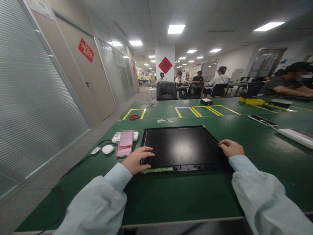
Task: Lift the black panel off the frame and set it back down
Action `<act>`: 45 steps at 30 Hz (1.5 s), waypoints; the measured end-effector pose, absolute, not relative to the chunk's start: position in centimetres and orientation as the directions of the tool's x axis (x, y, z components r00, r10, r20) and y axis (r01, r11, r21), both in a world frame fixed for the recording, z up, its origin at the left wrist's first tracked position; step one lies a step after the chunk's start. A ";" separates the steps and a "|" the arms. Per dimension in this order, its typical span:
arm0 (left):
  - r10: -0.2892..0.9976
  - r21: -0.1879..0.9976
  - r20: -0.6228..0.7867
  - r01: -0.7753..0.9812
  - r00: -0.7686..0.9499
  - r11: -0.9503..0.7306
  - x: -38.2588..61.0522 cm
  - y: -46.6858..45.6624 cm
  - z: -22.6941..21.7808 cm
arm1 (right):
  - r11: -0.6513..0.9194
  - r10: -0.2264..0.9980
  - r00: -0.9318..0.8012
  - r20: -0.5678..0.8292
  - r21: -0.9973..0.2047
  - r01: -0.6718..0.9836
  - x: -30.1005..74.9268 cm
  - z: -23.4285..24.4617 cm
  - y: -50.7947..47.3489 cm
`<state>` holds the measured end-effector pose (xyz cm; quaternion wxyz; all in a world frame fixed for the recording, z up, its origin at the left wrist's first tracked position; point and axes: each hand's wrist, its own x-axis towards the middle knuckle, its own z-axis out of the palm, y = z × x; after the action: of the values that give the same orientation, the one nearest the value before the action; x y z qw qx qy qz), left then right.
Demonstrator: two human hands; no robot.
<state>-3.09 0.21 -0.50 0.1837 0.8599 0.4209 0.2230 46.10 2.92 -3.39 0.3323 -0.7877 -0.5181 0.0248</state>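
Observation:
A black flat display panel lies face up on the green table, with a strip of green circuit board along its near left edge. My left hand is at the panel's left side, fingers stretched over the edge and apart from the thumb, which is by the near left corner. At the right edge, my right hand is closed, thumb and fingertips pinched on the panel's rim. Whether the left fingertips press on the panel is hard to tell.
Left of the panel are a pink-screened phone, a white round case and a dark cable. Red scissors lie farther back. To the right are another phone and a white device. Several people sit beyond.

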 end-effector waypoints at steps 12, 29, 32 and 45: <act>0.950 0.547 0.257 0.784 0.175 -0.292 -3.3 0.9 -1.6 | -0.273 0.838 0.487 0.247 -0.583 0.765 45.8 -2.9 2.7; 0.988 0.571 0.120 0.807 0.100 -0.151 -3.3 0.7 -2.1 | -0.232 0.870 0.442 0.218 -0.610 0.758 46.2 -3.3 3.3; 0.988 0.588 0.117 0.795 0.102 -0.152 -3.3 0.6 -2.0 | -0.199 0.880 0.420 0.221 -0.632 0.749 46.3 -3.6 3.5; 0.985 0.781 0.165 0.604 0.047 -0.160 -3.4 0.6 -2.1 | -0.164 0.869 0.430 0.246 -0.677 0.718 48.3 -5.1 4.4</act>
<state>-3.44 0.63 -2.07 0.2668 0.6726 0.5908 0.3569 48.32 4.37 -5.11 0.3780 -0.7562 -0.5246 0.0998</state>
